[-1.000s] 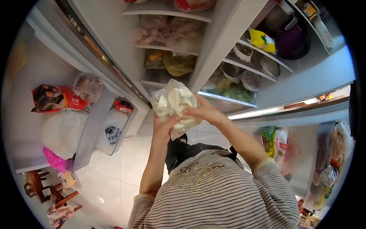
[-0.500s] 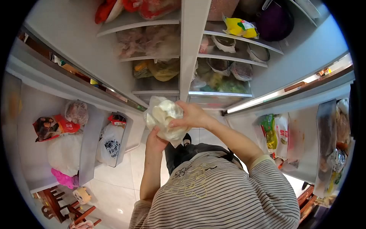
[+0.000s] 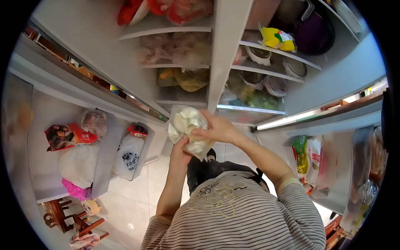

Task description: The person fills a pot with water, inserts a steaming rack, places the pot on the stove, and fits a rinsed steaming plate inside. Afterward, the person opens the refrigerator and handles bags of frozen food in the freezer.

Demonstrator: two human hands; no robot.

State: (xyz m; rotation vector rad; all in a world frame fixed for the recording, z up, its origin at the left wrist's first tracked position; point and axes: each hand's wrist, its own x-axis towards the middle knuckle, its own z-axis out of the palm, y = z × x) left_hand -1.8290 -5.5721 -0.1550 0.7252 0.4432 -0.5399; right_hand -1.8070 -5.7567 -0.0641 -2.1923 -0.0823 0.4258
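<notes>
Both hands hold a clear plastic bag [image 3: 186,121] with pale, rounded pieces inside, in front of the open fridge. What kind of food the pieces are, I cannot make out. My right hand [image 3: 217,129] grips the bag from its right side, thumb across the front and the other fingers partly hidden behind. From below, my left hand [image 3: 180,152] holds the lower left of the bag with its thumb up against the plastic; its other fingers are largely hidden by the bag.
A divider [image 3: 228,54] splits the fridge. Frosted bags [image 3: 177,46] fill the left shelves; a yellow packet [image 3: 277,38], a purple pot [image 3: 313,32] and bowls are on the right. Both doors stand open, with a white bag [image 3: 128,157] and a green packet [image 3: 300,155] in their racks.
The camera view has shifted a little, so the fridge and doors sit farther right in the picture. Both hands stay on the bag, their grip almost the same.
</notes>
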